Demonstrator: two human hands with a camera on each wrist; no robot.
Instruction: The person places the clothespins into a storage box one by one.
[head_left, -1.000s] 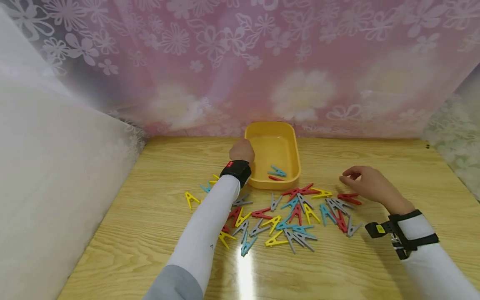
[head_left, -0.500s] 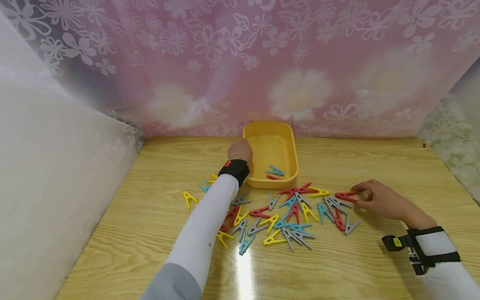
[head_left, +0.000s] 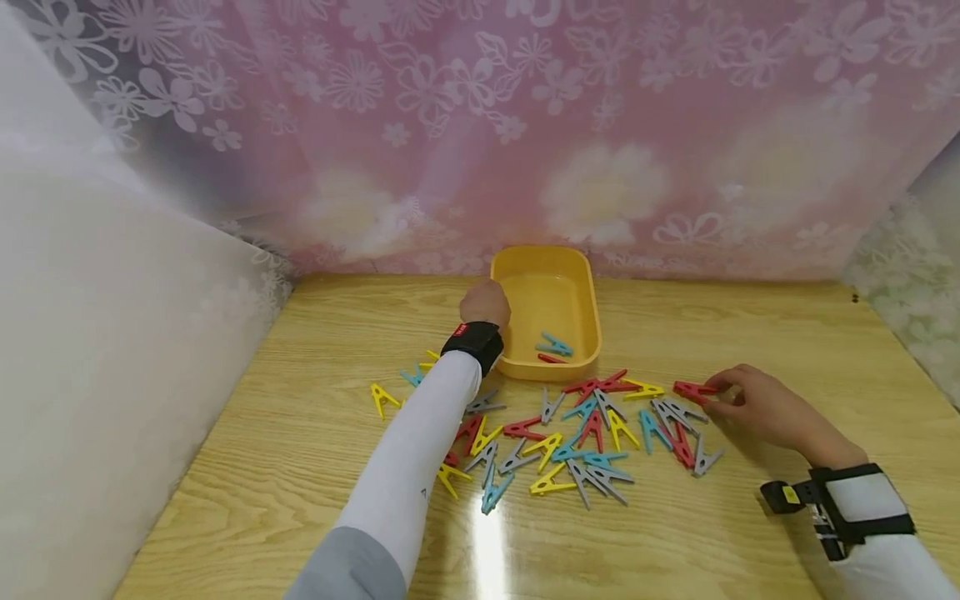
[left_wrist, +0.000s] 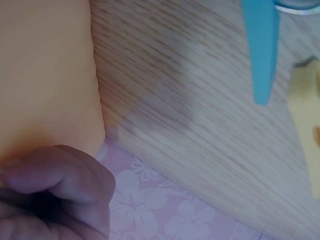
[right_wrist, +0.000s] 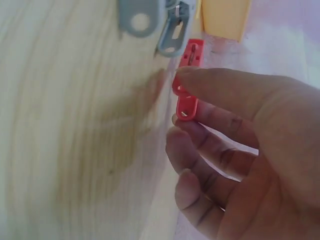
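Between the thumb and fingers of my right hand (head_left: 772, 412) is a red clothespin (head_left: 686, 388), pinched at its handle end; its other end points left in the head view. The right wrist view shows the thumb on the red clothespin (right_wrist: 187, 106), the other fingers curled below. My left hand (head_left: 485, 302) grips the left rim of a yellow plastic bin (head_left: 551, 292). In the left wrist view its curled fingers (left_wrist: 75, 175) are against the bin wall (left_wrist: 45, 75). A blue clothespin (head_left: 555, 344) and a red one (head_left: 552, 358) lie inside the bin.
Several red, yellow, blue and grey clothespins (head_left: 592, 429) lie scattered on the wooden table (head_left: 300, 433) in front of the bin. Two grey clothespins (head_left: 675, 412) are close to my right hand. A pink flowered curtain (head_left: 480, 167) hangs behind the table.
My right hand has moved right and down to the red clothespin at the right of the pile and now pinches it. The clothespin has turned slightly. My left hand stays at the bin.
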